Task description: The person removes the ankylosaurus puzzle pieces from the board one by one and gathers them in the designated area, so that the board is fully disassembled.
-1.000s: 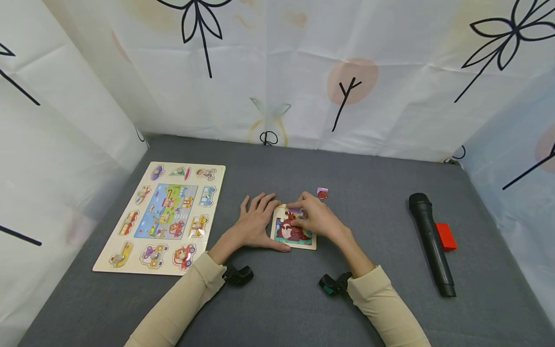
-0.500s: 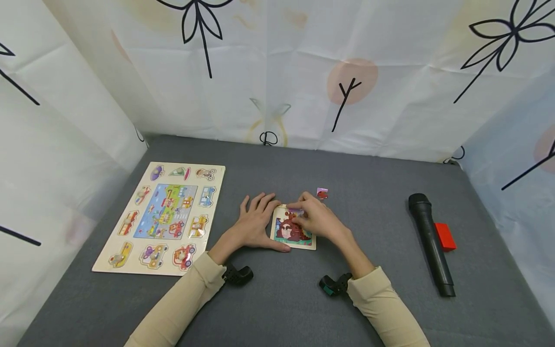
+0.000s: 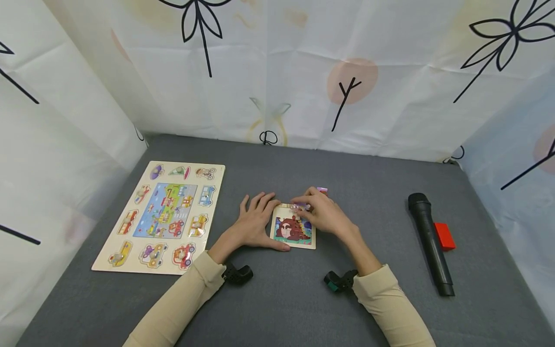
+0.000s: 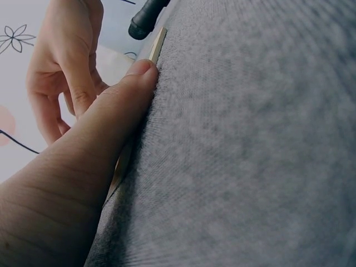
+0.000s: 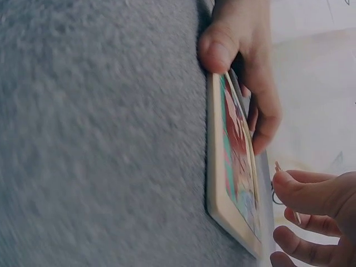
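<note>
A small wooden jigsaw puzzle [image 3: 292,230] lies mid-table, with a dark red animal picture in a pale frame. My left hand [image 3: 256,224] holds it at the left side, thumb along the near edge and index finger at the far edge. In the right wrist view, that thumb presses on the frame [image 5: 214,167]. My right hand [image 3: 327,212] pinches a small jigsaw piece [image 3: 300,207] between thumb and fingers, raised over the far part of the puzzle. Another loose piece [image 3: 322,190] lies beyond, partly hidden by the right hand.
To the left lies a large wooden peg puzzle board [image 3: 104,250] with vehicle pieces. On the right are a black microphone [image 3: 431,243] and a red block [image 3: 445,236] beside it. A patterned white curtain [image 3: 295,96] stands behind the grey table [image 3: 373,193].
My right hand has moved away and slightly right, now lifting a piece off the puzzle and covering most of the loose piece. More of the puzzle picture shows. The left hand stays put.
</note>
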### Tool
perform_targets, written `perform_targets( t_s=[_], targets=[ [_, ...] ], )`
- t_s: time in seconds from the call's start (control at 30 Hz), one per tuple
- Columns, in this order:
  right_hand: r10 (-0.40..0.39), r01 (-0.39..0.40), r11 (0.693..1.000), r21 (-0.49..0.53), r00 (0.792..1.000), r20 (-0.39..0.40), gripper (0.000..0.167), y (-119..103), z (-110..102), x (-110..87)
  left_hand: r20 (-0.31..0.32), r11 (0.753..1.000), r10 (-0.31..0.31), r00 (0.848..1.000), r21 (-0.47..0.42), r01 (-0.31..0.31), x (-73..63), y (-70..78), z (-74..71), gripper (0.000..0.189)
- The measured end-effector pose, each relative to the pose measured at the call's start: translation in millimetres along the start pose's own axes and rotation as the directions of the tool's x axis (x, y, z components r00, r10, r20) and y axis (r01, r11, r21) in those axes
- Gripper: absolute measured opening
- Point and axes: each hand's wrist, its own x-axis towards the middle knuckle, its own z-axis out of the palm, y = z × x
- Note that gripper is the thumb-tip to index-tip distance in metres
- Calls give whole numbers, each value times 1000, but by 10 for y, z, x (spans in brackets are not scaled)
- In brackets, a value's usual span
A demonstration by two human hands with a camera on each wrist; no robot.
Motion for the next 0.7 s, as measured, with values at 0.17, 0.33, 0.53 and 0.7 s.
perform_targets(
  t_s=[0.17, 0.33, 0.53, 0.7],
  targets=[
    [-4, 4, 1000, -5, 1000, -10, 34, 65, -77, -28, 0, 1000, 0, 1000, -6, 0, 2, 3, 2, 116],
    [26, -26, 999, -22, 1000, -8, 34, 133, -183, -53, 1, 1000, -3, 1000, 0, 3, 7, 2, 4, 116],
    [67, -67, 996, -53, 998, -12, 35, 252, -326, -85, 5, 1000, 0, 1000, -2, 0, 5, -1, 1, 116],
    [91, -94, 994, -62, 995, -39, 35, 380, -404, -111, -1, 1000, 6, 1000, -2, -6, 3, -9, 7, 116]
  ],
)
